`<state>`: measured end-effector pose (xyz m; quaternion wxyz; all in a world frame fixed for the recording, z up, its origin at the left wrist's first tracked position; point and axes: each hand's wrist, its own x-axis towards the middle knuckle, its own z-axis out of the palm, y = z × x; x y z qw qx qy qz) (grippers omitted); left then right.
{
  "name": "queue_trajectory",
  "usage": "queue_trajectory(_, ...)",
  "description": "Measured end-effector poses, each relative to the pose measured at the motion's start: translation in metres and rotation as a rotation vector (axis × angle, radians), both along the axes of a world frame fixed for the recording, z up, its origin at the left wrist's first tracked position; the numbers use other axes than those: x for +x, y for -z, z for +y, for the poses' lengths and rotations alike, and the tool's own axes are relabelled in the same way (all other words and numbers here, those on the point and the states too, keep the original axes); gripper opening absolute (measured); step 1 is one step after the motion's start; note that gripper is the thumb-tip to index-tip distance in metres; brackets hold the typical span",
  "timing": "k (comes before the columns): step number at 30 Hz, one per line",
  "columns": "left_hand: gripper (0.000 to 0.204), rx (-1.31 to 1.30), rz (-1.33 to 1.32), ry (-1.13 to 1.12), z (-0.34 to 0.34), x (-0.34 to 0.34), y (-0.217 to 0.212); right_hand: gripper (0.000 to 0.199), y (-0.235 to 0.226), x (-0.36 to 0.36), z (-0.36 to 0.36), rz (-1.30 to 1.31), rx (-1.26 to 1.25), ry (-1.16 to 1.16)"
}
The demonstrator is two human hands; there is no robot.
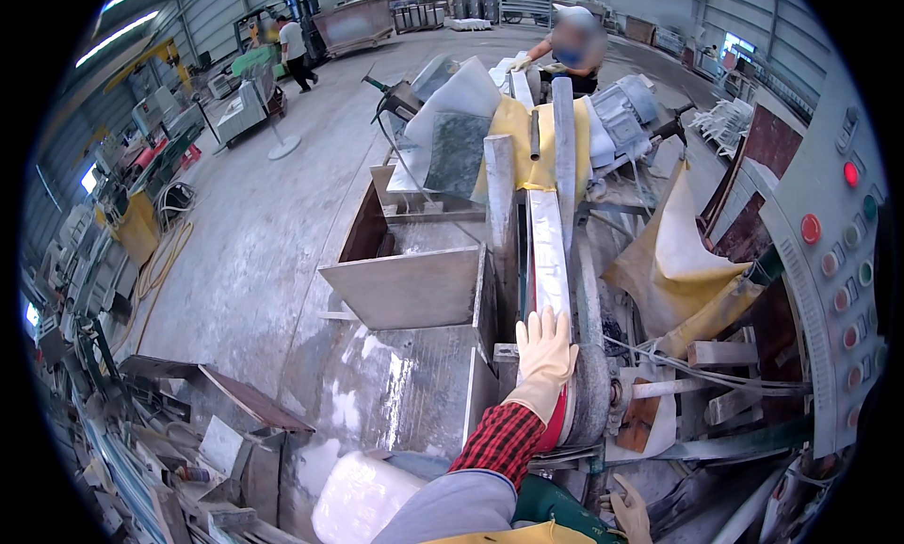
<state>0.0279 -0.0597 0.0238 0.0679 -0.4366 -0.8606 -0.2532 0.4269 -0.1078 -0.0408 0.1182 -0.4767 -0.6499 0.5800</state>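
A long, narrow pale stone strip (549,248) lies lengthwise on the machine bed and runs away from me. My left hand (546,348), in a cream rubber glove with a red plaid sleeve, lies flat on the strip's near end with its fingers spread, pressing rather than gripping. A grey round wheel (591,393) sits just right of that wrist. My right hand (629,511), also gloved, shows only partly at the bottom edge, beside a green part (551,516). I cannot see whether it holds anything.
A control panel (847,252) with red and green buttons stands at the right. Yellow sheeting (683,271) hangs beside the bed. A wet metal trough (405,375) lies to the left. A co-worker (565,59) stands at the far end by a grey motor (623,111). Stone offcuts (235,398) lie at lower left.
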Motion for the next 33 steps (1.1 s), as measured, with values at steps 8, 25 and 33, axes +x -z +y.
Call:
queue_trajectory(8, 0.066, -0.027, -0.009, 0.007, -0.007, 0.006, -0.006, 0.048, -0.016, -0.006, -0.010, 0.012, -0.182, 0.089)
queue_trajectory(25, 0.080, 0.030, 0.016, 0.048, -0.009, 0.012, -0.009, 0.050, -0.034, 0.006, -0.017, 0.018, -0.213, 0.166)
queue_trajectory(33, 0.072, -0.110, 0.046, -0.016, 0.011, -0.002, 0.002, 0.050, -0.034, 0.041, -0.058, 0.040, -0.221, 0.310)
